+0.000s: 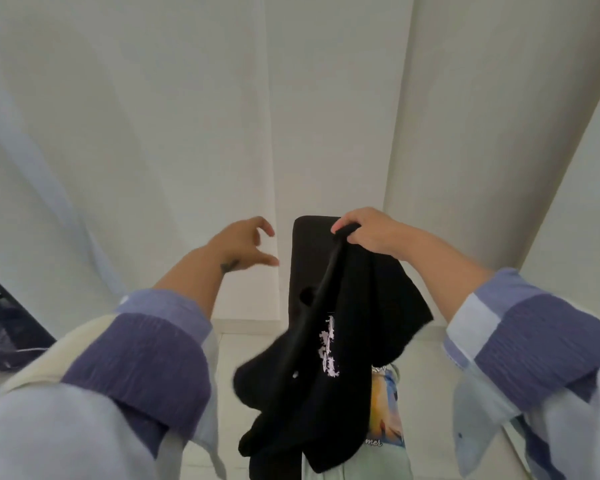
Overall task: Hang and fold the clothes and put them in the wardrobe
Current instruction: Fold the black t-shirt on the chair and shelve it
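My right hand (364, 230) is shut on the top edge of a black garment (329, 368) with a small white print, which hangs crumpled in front of me. Behind it stands a black chair back (309, 258). A pale printed garment (385, 434) lies below the black one, mostly hidden. My left hand (246, 244) hovers just left of the chair back, fingers spread and curled, holding nothing. White wardrobe doors (187, 116) fill the view ahead and appear closed.
A dark basket or rack (0, 327) sits on the floor at the far left. The pale tiled floor (243, 344) shows at the foot of the doors. White panels rise on the right (499, 133).
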Available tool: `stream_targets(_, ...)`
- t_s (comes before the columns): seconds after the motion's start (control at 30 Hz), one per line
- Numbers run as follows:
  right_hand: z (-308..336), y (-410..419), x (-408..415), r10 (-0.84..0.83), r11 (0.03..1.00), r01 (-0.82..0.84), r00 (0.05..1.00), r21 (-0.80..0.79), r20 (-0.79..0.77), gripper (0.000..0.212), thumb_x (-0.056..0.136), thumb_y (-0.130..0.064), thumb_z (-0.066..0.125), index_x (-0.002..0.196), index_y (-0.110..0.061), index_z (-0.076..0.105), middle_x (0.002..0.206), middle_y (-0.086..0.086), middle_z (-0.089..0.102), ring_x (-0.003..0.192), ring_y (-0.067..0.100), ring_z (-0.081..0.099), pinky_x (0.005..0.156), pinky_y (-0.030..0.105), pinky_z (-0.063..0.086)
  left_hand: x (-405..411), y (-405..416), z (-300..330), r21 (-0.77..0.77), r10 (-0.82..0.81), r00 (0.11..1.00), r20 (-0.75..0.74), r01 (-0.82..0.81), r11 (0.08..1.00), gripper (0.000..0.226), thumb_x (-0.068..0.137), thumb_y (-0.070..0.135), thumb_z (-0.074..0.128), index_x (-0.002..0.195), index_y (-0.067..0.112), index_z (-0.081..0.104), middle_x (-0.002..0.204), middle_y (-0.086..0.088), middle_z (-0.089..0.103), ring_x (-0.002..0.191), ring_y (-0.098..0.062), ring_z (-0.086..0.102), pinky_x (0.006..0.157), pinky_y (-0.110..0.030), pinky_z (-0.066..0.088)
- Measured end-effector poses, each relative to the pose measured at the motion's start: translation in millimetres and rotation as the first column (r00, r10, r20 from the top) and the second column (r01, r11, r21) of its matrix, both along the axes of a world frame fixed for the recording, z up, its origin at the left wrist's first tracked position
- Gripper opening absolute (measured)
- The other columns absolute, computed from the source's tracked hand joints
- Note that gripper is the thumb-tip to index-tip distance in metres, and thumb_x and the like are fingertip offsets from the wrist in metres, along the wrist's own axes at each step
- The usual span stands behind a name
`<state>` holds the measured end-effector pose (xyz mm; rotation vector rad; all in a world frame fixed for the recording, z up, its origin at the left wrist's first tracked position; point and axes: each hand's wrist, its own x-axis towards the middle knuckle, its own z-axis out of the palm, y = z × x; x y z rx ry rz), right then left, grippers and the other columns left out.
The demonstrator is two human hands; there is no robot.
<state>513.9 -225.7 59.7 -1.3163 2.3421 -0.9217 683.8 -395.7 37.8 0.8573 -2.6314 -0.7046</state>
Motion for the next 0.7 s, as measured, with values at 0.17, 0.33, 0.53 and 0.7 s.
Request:
stream_targets(0.17, 18.0, -14.7, 16.4, 0.107, 0.994, -0.108, 0.99, -0.007, -0.088, 0.038, 0.09, 0.006, 0.045, 0.109, -0.021, 0.064, 0.127, 0.002, 0.054, 0.107, 0.011, 0.046, 0.087, 0.021, 0.033, -30.5, 40.8, -39.8, 0.246, -0.155, 0.988, -0.024, 0.156, 0.957, 0.063, 0.077, 0.032, 0.076, 0.132, 0.029, 0.047, 0.133, 0.004, 0.048, 0.121, -0.018, 0.047, 0.101, -0.034, 0.04)
stream_targets(0.33, 46.8, -8.1, 15.8, 0.153, 0.988, -0.153, 0.985, 0.008, -0.082, 0.033, 0.09, 0.006, 0.048, 0.099, -0.023, 0.061, 0.112, 0.003, 0.059, 0.103, 0.018, 0.054, 0.084, 0.022, 0.04, -43.1, 53.3, -55.3, 0.339, -0.188, 0.982, -0.031, 0.187, 0.922, 0.047, 0.084, 0.004, 0.062, 0.128, 0.02, 0.052, 0.128, 0.004, 0.054, 0.116, -0.013, 0.045, 0.105, -0.035, 0.033)
stream_targets(0.53, 62.8, 2.6, 2.0, 0.046, 0.985, -0.075, 0.983, -0.155, -0.18, 0.034, 0.087, 0.008, 0.046, 0.102, -0.021, 0.057, 0.083, -0.003, 0.052, 0.074, 0.012, 0.052, 0.06, 0.017, 0.04, -41.8, 49.0, -58.7, 0.419, -0.146, 0.98, 0.138, 0.076, 0.905, 0.026, 0.088, 0.018, 0.054, 0.113, 0.014, 0.051, 0.112, -0.009, 0.06, 0.093, -0.022, 0.058, 0.087, -0.032, 0.041)
stream_targets(0.7, 67.9, 1.2, 7.0, 0.089, 0.981, -0.128, 0.966, -0.146, -0.243, 0.052, 0.084, 0.011, 0.04, 0.116, -0.026, 0.057, 0.081, -0.005, 0.047, 0.084, 0.015, 0.051, 0.075, 0.02, 0.045, -44.4, 53.0, -53.6, 0.561, -0.115, 0.98, 0.161, 0.005, 0.828, 0.032, 0.095, 0.019, 0.033, 0.126, 0.016, 0.041, 0.09, -0.006, 0.07, 0.077, -0.016, 0.066, 0.066, -0.025, 0.042)
